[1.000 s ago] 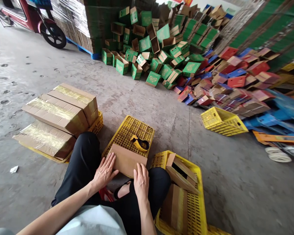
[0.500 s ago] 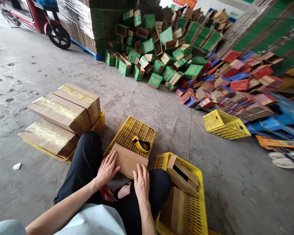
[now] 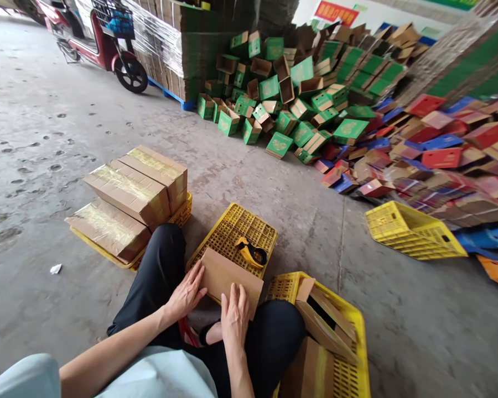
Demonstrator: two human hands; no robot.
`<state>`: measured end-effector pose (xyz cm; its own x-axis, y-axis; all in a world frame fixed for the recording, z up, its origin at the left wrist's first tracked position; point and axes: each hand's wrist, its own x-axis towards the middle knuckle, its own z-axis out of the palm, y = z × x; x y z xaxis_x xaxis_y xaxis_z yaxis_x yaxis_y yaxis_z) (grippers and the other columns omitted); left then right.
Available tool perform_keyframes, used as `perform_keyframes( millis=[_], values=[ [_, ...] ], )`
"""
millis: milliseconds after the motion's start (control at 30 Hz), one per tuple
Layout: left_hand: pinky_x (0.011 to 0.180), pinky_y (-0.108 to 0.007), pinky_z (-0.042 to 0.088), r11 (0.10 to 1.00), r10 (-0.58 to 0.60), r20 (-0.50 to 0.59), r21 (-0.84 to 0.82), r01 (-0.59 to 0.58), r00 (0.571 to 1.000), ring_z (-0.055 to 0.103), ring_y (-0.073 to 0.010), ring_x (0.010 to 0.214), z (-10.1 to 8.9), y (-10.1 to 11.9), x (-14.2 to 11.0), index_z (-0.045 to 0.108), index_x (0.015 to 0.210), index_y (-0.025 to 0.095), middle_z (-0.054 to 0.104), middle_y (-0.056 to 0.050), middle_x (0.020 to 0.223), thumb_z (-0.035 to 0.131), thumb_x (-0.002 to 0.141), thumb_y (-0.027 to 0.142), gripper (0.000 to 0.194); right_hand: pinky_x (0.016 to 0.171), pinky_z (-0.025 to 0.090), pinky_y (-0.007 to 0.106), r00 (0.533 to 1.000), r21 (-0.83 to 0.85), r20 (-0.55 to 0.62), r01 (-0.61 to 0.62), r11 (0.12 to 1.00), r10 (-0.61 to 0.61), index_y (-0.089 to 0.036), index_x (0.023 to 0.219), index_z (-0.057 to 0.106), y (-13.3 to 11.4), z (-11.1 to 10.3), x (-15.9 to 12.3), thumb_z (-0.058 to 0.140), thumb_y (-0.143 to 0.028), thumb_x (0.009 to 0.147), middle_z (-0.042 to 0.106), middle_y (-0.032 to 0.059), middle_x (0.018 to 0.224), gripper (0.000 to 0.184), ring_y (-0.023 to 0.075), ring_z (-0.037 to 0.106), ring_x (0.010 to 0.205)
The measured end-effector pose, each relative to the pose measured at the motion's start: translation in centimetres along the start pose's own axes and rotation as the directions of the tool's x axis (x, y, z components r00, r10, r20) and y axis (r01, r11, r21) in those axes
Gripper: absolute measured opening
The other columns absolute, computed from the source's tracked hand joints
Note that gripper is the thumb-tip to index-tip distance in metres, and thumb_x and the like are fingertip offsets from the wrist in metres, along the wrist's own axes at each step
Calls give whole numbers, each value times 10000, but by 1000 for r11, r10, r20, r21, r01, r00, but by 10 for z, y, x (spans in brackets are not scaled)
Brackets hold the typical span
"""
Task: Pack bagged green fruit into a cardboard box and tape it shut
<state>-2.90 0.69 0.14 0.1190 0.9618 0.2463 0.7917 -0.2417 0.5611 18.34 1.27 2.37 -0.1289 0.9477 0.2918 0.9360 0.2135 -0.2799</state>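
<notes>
A closed brown cardboard box [image 3: 228, 272] rests on the near part of an upturned yellow plastic crate [image 3: 222, 226], between my knees. My left hand [image 3: 186, 296] lies against the box's left end, its fingers extended and the thumb apart. Flat on the near right part of the top is my right hand [image 3: 235, 314], fingers stretched forward. Just beyond the box, a yellow-and-black tape dispenser [image 3: 251, 253] lies on the crate. The underside of the box is hidden.
Taped boxes [image 3: 128, 188] are stacked on a yellow crate [image 3: 185, 210] at left. The right crate [image 3: 362, 354] holds a box with raised flaps [image 3: 327, 320] and a taped box [image 3: 307, 370]. Farther off are green cartons [image 3: 280, 143], red and blue cartons [image 3: 442, 157] and a scooter [image 3: 102, 47].
My right hand has slid from the box's right edge inward over its top. My left hand stays at the left end. The camera view has turned slightly left.
</notes>
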Motion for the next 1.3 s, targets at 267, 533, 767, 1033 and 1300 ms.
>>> perform_keyframes(
  millis=[267, 533, 767, 1033, 1300],
  values=[
    [1232, -467, 415, 998, -39, 4, -39, 40, 999, 291, -291, 1571, 4, -7, 2, 33, 1690, 168, 197, -204, 1725, 353, 1104, 454, 726, 1049, 483, 504, 980, 9, 132, 149, 989, -149, -200, 1444, 614, -58, 10, 48, 362, -409, 1096, 624, 169, 1433, 478, 332, 583, 1268],
    [1222, -514, 423, 997, -40, 39, -64, 43, 998, 248, -324, 1576, 5, -8, 0, 62, 1683, 127, 191, -248, 1712, 440, 1075, 379, 759, 984, 511, 536, 974, 3, 201, 107, 994, -106, -233, 1468, 605, -63, 7, 55, 355, -443, 1090, 634, 176, 1411, 499, 358, 623, 1191],
    [1224, -552, 422, 986, -23, 15, -164, 25, 1000, 212, -340, 1586, 10, -14, -1, -16, 1692, 158, 133, -220, 1731, 497, 1000, 217, 864, 1176, 424, 514, 927, 154, 196, 292, 944, -319, -193, 1529, 541, -62, 21, 48, 337, -327, 1097, 579, 139, 1531, 496, 306, 513, 1425],
    [1229, -531, 407, 904, -168, 36, -393, 169, 985, 356, -306, 1539, 28, -37, -9, 55, 1698, 202, 330, -151, 1685, 510, 951, 209, 874, 1255, 330, 501, 886, 173, 289, 324, 930, -362, -141, 1577, 454, -89, 29, 78, 341, -262, 1082, 442, 101, 1644, 522, 274, 355, 1552],
    [1263, -548, 305, 663, -401, 349, -528, 531, 847, 365, -331, 1534, 3, -42, -1, 403, 1600, 106, 402, -164, 1635, 407, 1043, 526, 697, 1208, 300, 658, 990, 1, 142, 0, 1000, 0, -218, 1615, 405, 0, 12, 14, 311, -527, 1087, 440, 149, 1638, 619, 370, 359, 1542]
  ],
)
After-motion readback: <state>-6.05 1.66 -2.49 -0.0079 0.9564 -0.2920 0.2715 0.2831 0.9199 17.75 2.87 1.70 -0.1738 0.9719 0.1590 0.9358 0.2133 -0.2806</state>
